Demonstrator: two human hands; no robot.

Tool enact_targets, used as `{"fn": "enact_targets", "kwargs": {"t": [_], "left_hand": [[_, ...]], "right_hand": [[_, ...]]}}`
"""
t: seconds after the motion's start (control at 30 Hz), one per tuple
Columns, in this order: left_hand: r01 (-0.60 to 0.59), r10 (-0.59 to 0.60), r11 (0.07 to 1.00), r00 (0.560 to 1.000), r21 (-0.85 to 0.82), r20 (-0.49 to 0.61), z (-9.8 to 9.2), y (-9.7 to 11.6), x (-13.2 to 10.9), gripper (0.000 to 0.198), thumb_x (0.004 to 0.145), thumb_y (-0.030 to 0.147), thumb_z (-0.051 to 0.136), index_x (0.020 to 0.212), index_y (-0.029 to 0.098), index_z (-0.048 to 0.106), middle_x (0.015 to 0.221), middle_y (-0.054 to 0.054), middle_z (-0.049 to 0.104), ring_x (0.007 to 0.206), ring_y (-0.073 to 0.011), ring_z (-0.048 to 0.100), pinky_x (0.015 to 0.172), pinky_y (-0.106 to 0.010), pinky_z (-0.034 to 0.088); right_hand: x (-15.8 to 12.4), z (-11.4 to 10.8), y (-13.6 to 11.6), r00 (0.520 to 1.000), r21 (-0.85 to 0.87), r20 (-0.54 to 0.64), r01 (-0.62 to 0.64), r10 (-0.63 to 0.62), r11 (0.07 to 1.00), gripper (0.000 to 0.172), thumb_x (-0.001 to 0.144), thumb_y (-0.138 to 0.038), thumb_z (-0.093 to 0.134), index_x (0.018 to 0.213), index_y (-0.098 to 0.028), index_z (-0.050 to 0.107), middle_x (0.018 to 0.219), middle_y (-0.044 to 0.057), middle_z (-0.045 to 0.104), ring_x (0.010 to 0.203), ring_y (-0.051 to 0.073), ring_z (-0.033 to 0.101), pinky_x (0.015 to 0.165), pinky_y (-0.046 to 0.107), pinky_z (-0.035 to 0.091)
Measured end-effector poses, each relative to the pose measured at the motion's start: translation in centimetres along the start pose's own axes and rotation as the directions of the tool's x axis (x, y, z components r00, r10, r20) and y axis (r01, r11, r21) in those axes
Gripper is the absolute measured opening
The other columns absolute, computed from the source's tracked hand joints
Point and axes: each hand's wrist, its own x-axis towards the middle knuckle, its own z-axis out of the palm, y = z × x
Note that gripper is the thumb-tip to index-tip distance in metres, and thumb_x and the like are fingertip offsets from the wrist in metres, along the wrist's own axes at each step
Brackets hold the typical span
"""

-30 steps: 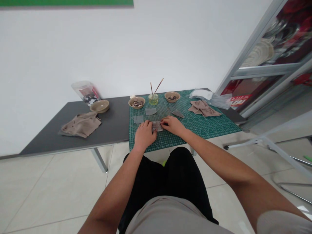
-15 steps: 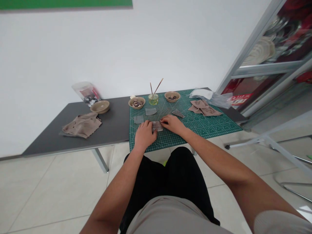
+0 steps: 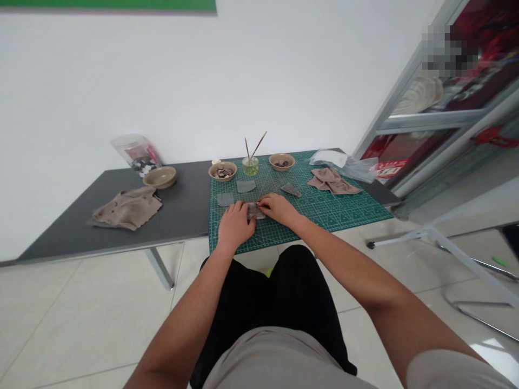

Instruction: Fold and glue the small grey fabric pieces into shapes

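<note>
A small, flat grey rectangular piece (image 3: 255, 211) with a mottled surface lies on the green cutting mat (image 3: 324, 210) between my hands. At its left end, my left hand (image 3: 235, 227) grips it, with fingers on the far side and thumb at the near edge. My right hand (image 3: 279, 209) is closed in a pinch over the piece's upper right part. What its fingertips hold is too small and hidden to name. Just beyond are two thin grey sheets, one left (image 3: 225, 199) and one farther back (image 3: 246, 186), and a darker grey piece (image 3: 291, 189).
Behind stand a bowl of dark and pale bits (image 3: 223, 172), a glass jar with two thin sticks (image 3: 250, 166) and another bowl (image 3: 282, 162). A brown cloth (image 3: 332, 181) and plastic bag (image 3: 360, 167) lie right. Leftward are a cloth (image 3: 127, 208), bowl (image 3: 160, 177) and clear tub (image 3: 135, 154).
My right fingertips have shifted slightly left, further over the grey piece. My left hand keeps its hold at the left end. The whole view has turned a little.
</note>
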Motion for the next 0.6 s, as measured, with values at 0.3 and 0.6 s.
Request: {"fn": "enact_targets", "kwargs": {"t": [0.3, 0.6], "left_hand": [[0.007, -0.007, 1.000, 1.000, -0.004, -0.009, 0.1, 0.1, -0.1, 0.027, 0.089, 0.034, 0.048, 0.109, 0.019, 0.058, 0.114, -0.011, 0.059, 0.106, -0.0285, 0.053, 0.094, -0.043, 0.044], [0.000, 0.000, 1.000, 1.000, -0.007, -0.017, 0.1, -0.1, -0.1, 0.024, 0.089, 0.032, 0.047, 0.106, 0.019, 0.058, 0.112, -0.011, 0.060, 0.107, -0.0272, 0.054, 0.095, -0.041, 0.043]], "right_hand": [[-3.5, -0.9, -0.5, 0.999, -0.017, -0.036, 0.022, -0.023, 1.000, 0.013, 0.087, -0.018, 0.062, 0.091, -0.017, 0.075, 0.104, 0.008, 0.073, 0.100, 0.021, 0.063, 0.092, 0.036, 0.049], [-1.2, 0.5, -0.9, 0.998, -0.005, -0.009, 0.065, -0.065, 0.998, 0.016, 0.088, -0.019, 0.061, 0.095, -0.019, 0.075, 0.107, 0.007, 0.072, 0.101, 0.020, 0.062, 0.093, 0.036, 0.048]]}}
